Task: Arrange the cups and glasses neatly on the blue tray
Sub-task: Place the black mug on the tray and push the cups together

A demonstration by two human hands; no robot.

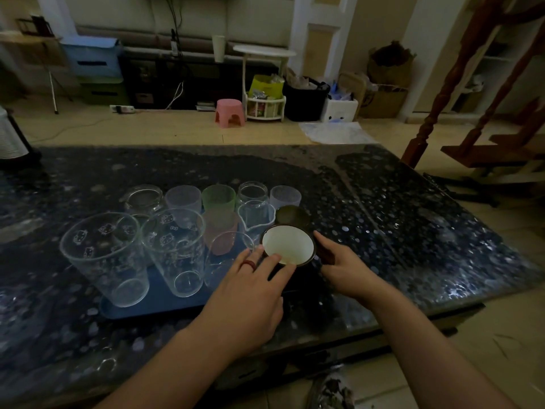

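Dim room light falls on a dark, speckled worktop (398, 208) filling the middle of the frame, with a pink stool (230, 112) on the floor in the upper centre. At lower left of centre lies the blue tray (153, 309), crowded with glassware: two tall clear glasses (109, 258) printed with cat figures at the near left, frosted and green cups (218, 196) and small jars in a row behind. At the tray's right end stands a dark cup with a white inside (287, 246). The left hand (250, 293) has its fingers stretched over the cup's near rim, touching it, a loose grip at most. The right hand (343, 265) curls around the cup's right side, holding it.
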